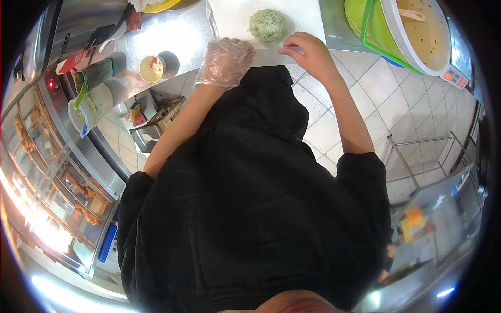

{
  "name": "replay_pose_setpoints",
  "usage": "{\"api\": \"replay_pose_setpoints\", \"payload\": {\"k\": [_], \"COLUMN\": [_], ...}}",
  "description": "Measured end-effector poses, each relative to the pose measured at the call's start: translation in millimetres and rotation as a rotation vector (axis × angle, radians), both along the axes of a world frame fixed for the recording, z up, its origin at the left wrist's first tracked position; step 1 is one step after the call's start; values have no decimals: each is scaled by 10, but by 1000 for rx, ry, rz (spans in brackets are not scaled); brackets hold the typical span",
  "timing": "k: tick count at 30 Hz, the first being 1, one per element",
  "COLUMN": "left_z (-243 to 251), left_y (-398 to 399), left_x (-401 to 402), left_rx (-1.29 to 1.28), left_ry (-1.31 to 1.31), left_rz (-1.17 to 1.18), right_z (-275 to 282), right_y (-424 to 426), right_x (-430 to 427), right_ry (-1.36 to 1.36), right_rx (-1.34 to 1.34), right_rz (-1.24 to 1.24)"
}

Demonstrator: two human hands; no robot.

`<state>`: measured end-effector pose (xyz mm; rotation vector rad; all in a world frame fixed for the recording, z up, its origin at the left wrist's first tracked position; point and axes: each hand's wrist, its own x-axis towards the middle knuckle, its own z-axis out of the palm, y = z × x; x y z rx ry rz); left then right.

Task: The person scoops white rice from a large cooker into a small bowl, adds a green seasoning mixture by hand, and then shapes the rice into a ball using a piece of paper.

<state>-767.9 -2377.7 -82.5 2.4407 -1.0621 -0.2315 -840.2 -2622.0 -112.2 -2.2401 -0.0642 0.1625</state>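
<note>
A rounded mound of green-tinged rice sits on a sheet of white paper on the counter before me. My left hand, in a clear plastic glove, rests at the near left side of the paper. Its fingers curl out of sight, so whether they grip the paper is hidden. Bare, my right hand pinches the near edge of the paper between thumb and fingertips, just right of the rice. Between the two hands the near strip of paper looks slightly raised.
Left on the steel counter stands a small yellow cup with red bits inside. A white tub with a green-handled utensil is farther left, near a glass food display. A green-handled bucket of orange-yellow liquid stands right, beside a scale.
</note>
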Motion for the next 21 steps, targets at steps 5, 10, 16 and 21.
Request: {"api": "replay_pose_setpoints", "payload": {"k": [5,10,16,21], "left_z": [-237,-338,-173,-269], "left_y": [143,227,83,115], "left_x": [62,91,146,119], "left_rx": [-114,-300,-53,-127], "left_ry": [158,723,693,653], "left_rz": [180,522,732,733], "right_z": [45,-48,-56,-197], "right_y": [-281,-552,171,838], "right_x": [17,135,-103,-350], "right_ry": [-58,5,-640,-287], "right_rx": [-198,-79,-126,-404], "right_rz": [48,-43,-416,-184]}}
